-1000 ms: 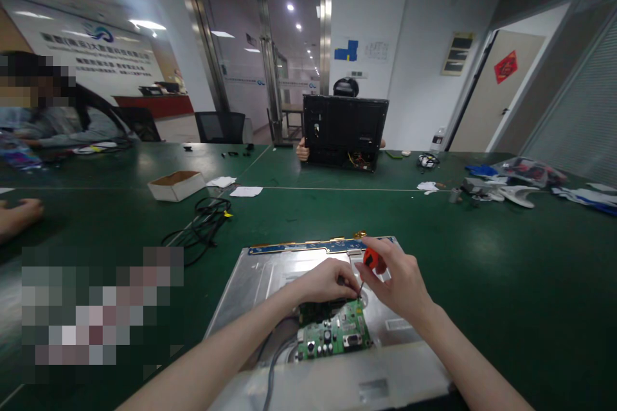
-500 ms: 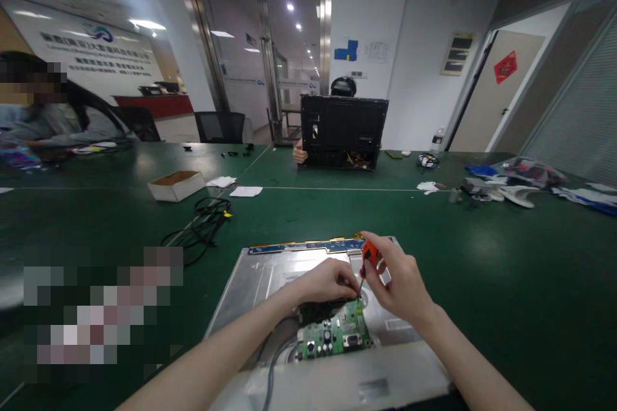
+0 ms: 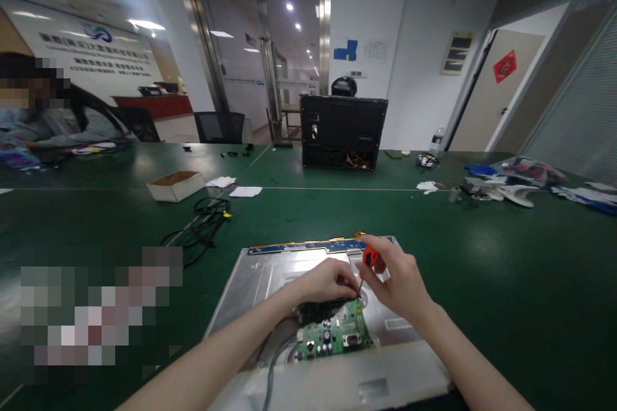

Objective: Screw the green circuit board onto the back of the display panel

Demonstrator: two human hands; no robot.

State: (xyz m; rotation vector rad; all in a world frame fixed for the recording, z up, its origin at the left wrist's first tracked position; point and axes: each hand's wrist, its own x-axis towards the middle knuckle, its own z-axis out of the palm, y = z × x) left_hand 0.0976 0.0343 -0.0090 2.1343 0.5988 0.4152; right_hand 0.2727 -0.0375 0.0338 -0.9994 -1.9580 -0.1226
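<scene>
A silver metal display panel [image 3: 255,282] lies on the green table, with a green circuit board [image 3: 332,334] on its near half. My right hand [image 3: 398,279] grips a small screwdriver [image 3: 370,255] by its orange and black handle. The shaft points down to the upper corner of the board. My left hand [image 3: 332,279] is beside the screwdriver's tip, fingertips pinched close to the shaft. Whatever they hold there is hidden. Along the panel's far edge runs a blue circuit strip [image 3: 299,248]. A grey cable [image 3: 270,369] comes from the board's left side.
Black cables [image 3: 205,225] lie on the table to the left, near an open cardboard box [image 3: 176,187] and white papers [image 3: 245,191]. Across the table stands a black monitor housing [image 3: 344,131] with a person behind it. Bags and loose parts [image 3: 501,186] sit at the far right.
My right fingers have shifted on the screwdriver, and its handle now shows more end-on. My left hand stays in place. The other person's hand beside the black housing has gone from view.
</scene>
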